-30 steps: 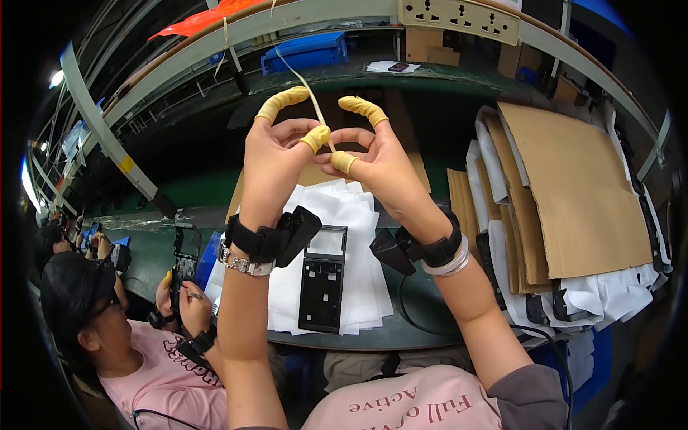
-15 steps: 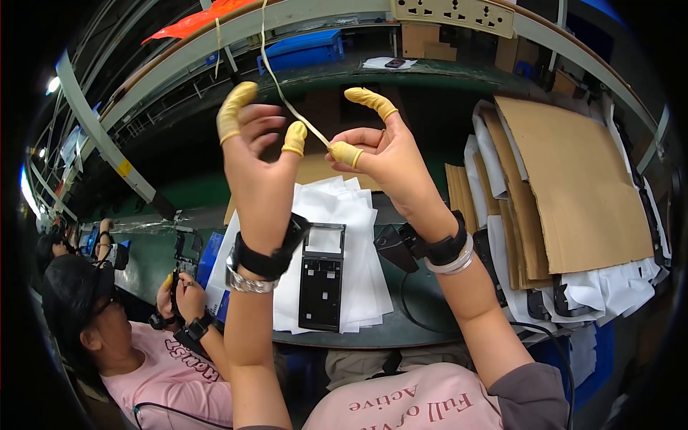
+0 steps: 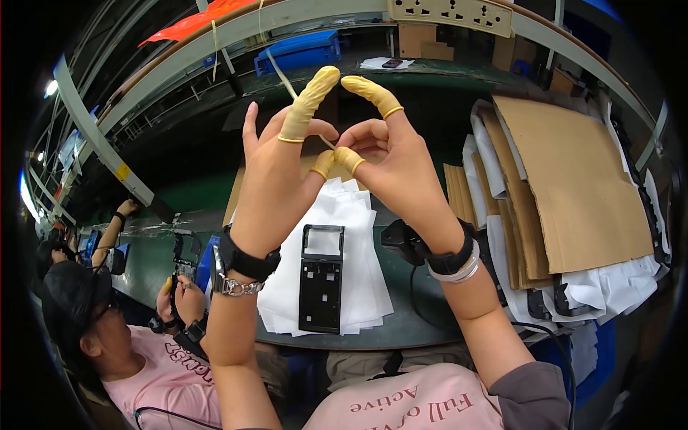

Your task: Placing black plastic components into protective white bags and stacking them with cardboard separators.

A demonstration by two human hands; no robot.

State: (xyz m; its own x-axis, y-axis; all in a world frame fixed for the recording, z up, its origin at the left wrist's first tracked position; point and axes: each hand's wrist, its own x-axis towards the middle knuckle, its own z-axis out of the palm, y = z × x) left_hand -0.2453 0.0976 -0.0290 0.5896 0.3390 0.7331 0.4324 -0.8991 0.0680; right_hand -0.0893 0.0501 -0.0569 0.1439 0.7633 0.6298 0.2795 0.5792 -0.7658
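Both my hands are raised in front of me, with yellow finger cots on thumbs and index fingers. My right hand (image 3: 390, 147) pinches the lower end of a pale narrow strip (image 3: 281, 74) between thumb and curled fingers. My left hand (image 3: 283, 158) meets it, thumb tip against thumb tip, its bent fingers at the strip, which runs partly hidden behind this hand. The two index fingers arch up with tips almost together. Below lies a black rectangular frame (image 3: 320, 294) with small square openings, on a stack of white sheets (image 3: 362, 287).
To the right leans a stack of cardboard (image 3: 573, 186) and white wrapping with black parts between. On the left, a co-worker (image 3: 154, 358) in pink handles a black part. A power strip (image 3: 451, 14) is on the rail above; a blue bin (image 3: 301, 54) stands beyond.
My left hand has moved right to meet my right hand at the strip's lower end. The strip, which hung from above, now slants up leftward behind my left hand.
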